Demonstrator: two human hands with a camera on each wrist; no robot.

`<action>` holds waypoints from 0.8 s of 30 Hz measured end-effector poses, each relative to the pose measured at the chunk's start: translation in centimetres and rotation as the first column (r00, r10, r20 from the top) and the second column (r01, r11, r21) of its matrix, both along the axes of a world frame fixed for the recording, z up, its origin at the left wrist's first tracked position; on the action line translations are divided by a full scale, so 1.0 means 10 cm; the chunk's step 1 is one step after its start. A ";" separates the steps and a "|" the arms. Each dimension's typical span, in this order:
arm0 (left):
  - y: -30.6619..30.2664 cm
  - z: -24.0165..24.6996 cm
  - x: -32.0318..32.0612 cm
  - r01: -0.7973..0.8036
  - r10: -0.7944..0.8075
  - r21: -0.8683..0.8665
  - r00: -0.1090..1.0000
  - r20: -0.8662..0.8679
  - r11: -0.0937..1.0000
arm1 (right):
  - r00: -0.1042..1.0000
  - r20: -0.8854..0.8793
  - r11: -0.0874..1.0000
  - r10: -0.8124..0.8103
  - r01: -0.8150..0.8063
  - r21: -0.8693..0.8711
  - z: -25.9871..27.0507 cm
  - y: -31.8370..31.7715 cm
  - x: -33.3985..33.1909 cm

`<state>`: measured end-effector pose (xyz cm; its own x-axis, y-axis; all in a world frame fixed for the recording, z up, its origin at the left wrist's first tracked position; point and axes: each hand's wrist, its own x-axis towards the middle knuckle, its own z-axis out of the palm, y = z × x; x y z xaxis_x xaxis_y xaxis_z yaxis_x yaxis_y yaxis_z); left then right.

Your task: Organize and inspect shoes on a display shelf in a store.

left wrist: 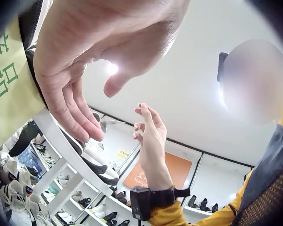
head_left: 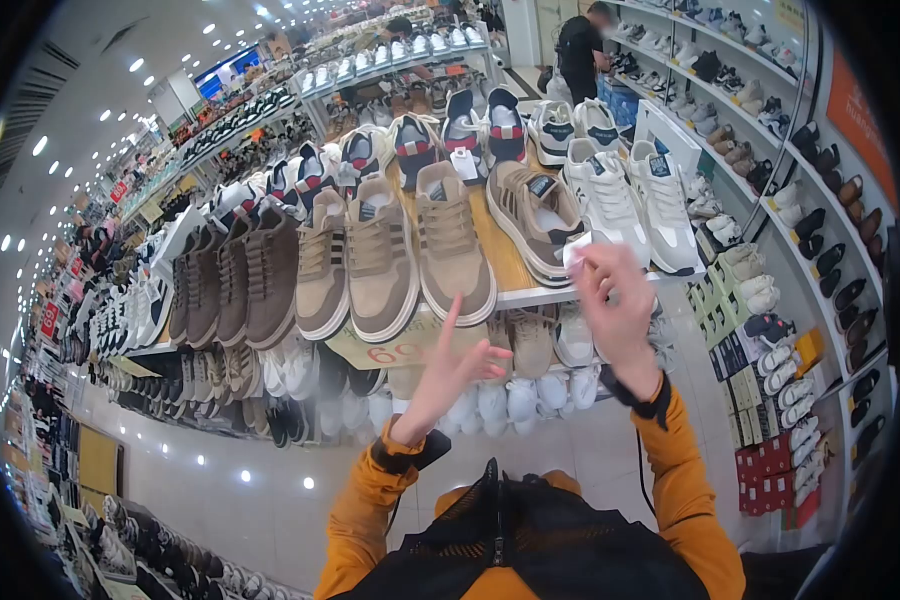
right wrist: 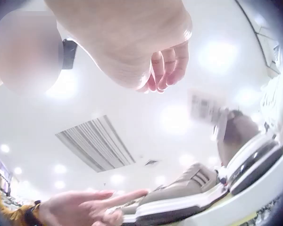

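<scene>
Beige, round-toed, suede-look sneaker, centre frame: likely light, soft-topped; grip at collar.
Left hand, index extended; right hand, fingers loosely bent; both empty.

Pale yellow on the sign, printed in red. Above the sign, beige and taupe on the sneakers, striped darker along the side, edged in white at the bottom. Left of the sign, dark brown on the shoes. Right of the sign, white on the tag; farther right, white and grey on the trainers. Below the sign, orange on the sleeves, black on the vest.
</scene>
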<state>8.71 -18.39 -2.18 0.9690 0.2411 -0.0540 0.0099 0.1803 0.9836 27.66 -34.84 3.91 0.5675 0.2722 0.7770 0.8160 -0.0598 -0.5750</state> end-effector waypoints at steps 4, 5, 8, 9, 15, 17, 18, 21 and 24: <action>-0.12 -0.01 0.01 0.055 -0.055 -0.008 0.998 0.008 0.998 | 0.998 -0.016 0.977 0.055 -0.057 -0.205 0.17 0.14 0.51; -0.14 -0.02 0.03 0.063 -0.063 -0.008 0.998 0.014 0.998 | 0.998 -0.016 0.977 0.055 -0.057 -0.205 0.19 0.12 0.48; -0.20 -0.01 0.03 0.083 -0.083 0.030 0.997 0.003 0.996 | 0.996 -0.046 0.907 0.075 -0.087 -0.412 0.25 0.11 0.41; -0.20 -0.02 0.02 0.072 -0.072 0.030 0.997 0.007 0.997 | 0.995 -0.043 0.906 0.086 -0.096 -0.412 0.23 0.09 0.43; -0.29 -0.07 -0.04 0.063 -0.062 0.023 0.998 -0.023 0.998 | 0.960 0.149 0.861 0.235 -0.135 -0.490 0.07 0.09 0.53; -0.36 -0.02 -0.04 0.049 -0.049 0.000 0.998 -0.037 0.999 | 0.966 0.122 0.810 0.227 -0.117 -0.575 0.10 0.12 0.58; -0.38 -0.01 -0.05 0.048 -0.048 0.001 0.998 -0.043 0.999 | 0.972 0.101 0.747 0.214 -0.096 -0.657 0.12 0.15 0.57; -0.47 -0.03 -0.07 0.037 -0.037 0.008 0.999 -0.030 0.999 | 0.981 0.134 0.684 0.143 0.000 -0.730 0.09 0.27 0.58; -0.53 -0.07 -0.10 0.005 -0.005 -0.026 1.000 0.003 1.000 | 0.972 0.144 0.839 0.186 -0.080 -0.538 -0.08 0.22 0.56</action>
<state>7.66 -23.69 -2.85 0.9704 0.2344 -0.0575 0.0082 0.2062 0.9785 33.24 -32.60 3.14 0.3582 0.7309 0.5810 0.9249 -0.1926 -0.3279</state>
